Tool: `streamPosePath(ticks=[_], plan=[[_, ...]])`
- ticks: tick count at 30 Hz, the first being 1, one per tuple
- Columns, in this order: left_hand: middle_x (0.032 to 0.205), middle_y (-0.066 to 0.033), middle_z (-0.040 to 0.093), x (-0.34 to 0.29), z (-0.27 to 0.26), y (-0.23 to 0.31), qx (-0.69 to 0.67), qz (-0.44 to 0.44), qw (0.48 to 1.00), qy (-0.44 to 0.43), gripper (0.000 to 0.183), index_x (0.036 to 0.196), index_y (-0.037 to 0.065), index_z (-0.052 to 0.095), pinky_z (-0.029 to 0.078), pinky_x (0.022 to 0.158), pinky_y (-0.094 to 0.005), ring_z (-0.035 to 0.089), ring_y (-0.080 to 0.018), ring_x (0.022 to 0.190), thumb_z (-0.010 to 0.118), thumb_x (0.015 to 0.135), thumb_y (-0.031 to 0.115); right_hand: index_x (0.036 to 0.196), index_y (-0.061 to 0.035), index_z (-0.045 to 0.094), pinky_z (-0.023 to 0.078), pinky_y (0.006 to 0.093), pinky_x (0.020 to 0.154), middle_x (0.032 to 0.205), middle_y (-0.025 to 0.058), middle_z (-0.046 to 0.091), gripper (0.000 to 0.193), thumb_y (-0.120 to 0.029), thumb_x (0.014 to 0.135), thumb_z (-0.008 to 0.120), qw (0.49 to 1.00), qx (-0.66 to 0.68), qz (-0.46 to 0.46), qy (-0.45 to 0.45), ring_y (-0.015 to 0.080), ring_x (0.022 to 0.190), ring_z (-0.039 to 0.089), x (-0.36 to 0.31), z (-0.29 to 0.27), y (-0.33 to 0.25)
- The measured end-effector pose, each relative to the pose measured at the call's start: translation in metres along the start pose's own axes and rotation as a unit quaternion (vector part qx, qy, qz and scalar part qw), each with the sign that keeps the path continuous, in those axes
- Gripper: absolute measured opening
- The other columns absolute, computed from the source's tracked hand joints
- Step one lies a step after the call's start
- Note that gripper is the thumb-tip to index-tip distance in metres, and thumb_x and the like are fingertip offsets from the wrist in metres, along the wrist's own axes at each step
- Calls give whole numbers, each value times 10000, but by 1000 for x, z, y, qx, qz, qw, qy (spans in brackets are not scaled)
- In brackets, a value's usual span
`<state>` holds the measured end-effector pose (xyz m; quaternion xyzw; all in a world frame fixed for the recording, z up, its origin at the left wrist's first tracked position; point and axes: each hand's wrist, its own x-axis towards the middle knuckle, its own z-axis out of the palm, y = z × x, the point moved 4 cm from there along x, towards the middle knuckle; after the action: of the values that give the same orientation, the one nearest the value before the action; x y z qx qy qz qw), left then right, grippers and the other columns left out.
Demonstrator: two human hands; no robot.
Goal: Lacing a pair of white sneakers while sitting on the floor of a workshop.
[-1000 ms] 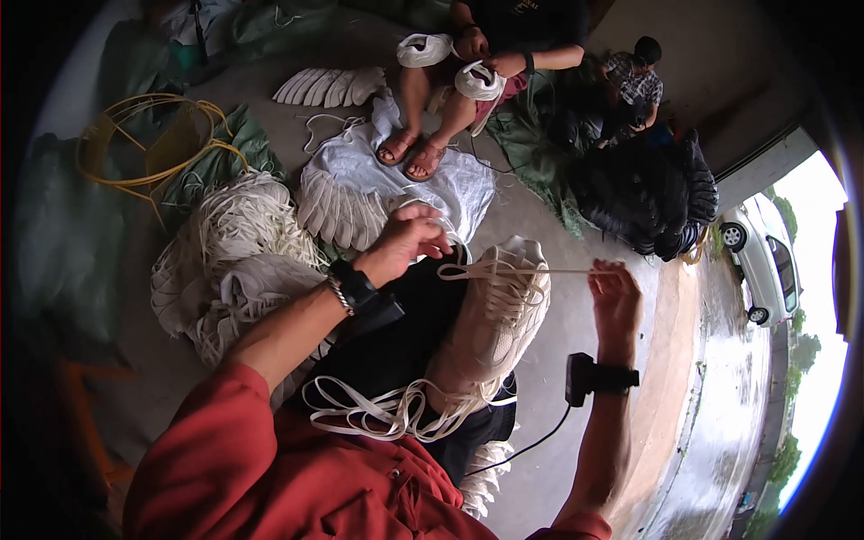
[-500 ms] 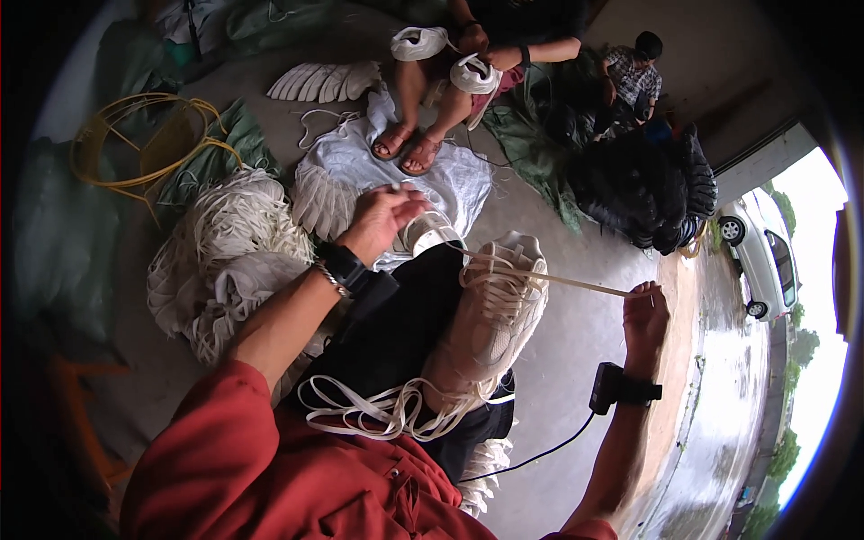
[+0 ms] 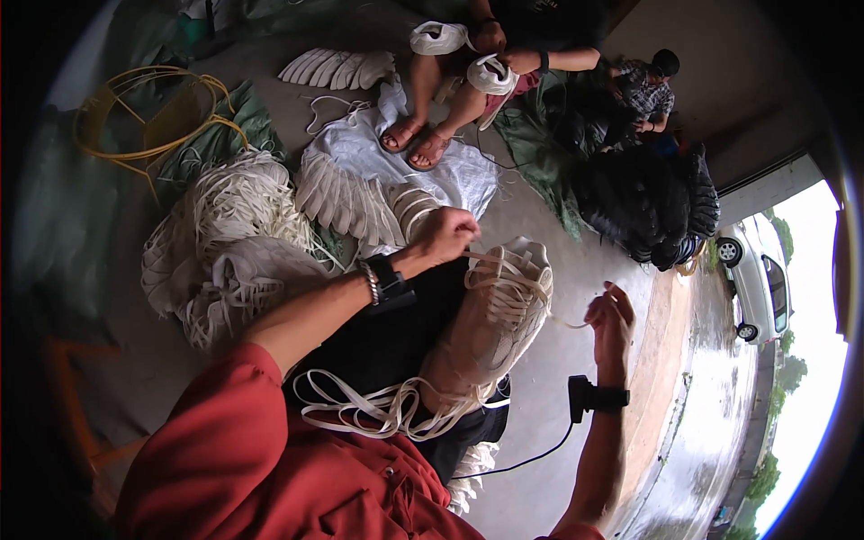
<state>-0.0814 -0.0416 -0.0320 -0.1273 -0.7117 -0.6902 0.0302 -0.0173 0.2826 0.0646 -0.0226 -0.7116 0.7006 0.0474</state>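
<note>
A white sneaker [image 3: 497, 324] rests across my lap, its laces threaded in part across the tongue. Just left of its toe, my left hand [image 3: 447, 236] is closed on a flat off-white shoelace that runs to the top of the shoe. My right hand [image 3: 612, 322] is off to the shoe's right, fingers pinched on the other lace end [image 3: 567, 323], which hangs slightly slack. A loose bundle of white laces [image 3: 364, 409] lies on my lap beside the sneaker's heel.
A big heap of white laces [image 3: 243, 202] and shoes is on the floor at left, near a yellow round-framed chair [image 3: 148, 117]. Rows of white shoes [image 3: 342, 202] lie ahead on white sheeting. Opposite sits a co-worker [image 3: 504, 54] handling white shoes; black shoes [image 3: 639, 198] are piled further right.
My left hand has moved right and down, close to the sneaker. My right hand has come inward to the left, and the lace that was stretched straight to it now sags.
</note>
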Motion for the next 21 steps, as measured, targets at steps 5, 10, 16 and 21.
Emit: streamPosePath(ticks=[5, 10, 16, 21], plan=[[651, -19, 628, -3, 23, -5, -49, -115, 980, -155, 109, 842, 10, 667, 431, 417, -225, 563, -73, 512, 646, 808, 111, 947, -4, 622, 502, 285, 755, 811, 77, 656, 85, -59, 883, 606, 978, -186, -86, -48, 151, 765, 633, 13, 66, -6], [629, 13, 593, -17, 19, 4, -89, -142, 969, -181, 121, 848, 34, 650, 389, 391, -187, 533, -42, 492, 618, 869, 149, 876, -16, 689, 455, 280, 741, 753, 47, 625, 93, -5, 786, 668, 910, -336, -220, -102, 122, 763, 591, 24, 118, -5], [563, 2, 556, -20, 18, 10, -95, -155, 963, -199, 112, 804, 42, 637, 379, 382, -189, 519, -61, 440, 556, 864, 93, 837, -48, 697, 495, 323, 673, 787, 108, 649, 112, -57, 728, 673, 832, -466, -265, -145, 236, 731, 631, 23, 155, 7], [570, -16, 572, -20, 17, 8, -104, -154, 958, -218, 118, 818, 36, 631, 387, 384, -213, 540, -86, 436, 565, 813, 135, 835, -35, 693, 503, 326, 635, 774, 119, 649, 119, -90, 730, 681, 835, -481, -211, -163, 241, 698, 655, 27, 154, 15]])
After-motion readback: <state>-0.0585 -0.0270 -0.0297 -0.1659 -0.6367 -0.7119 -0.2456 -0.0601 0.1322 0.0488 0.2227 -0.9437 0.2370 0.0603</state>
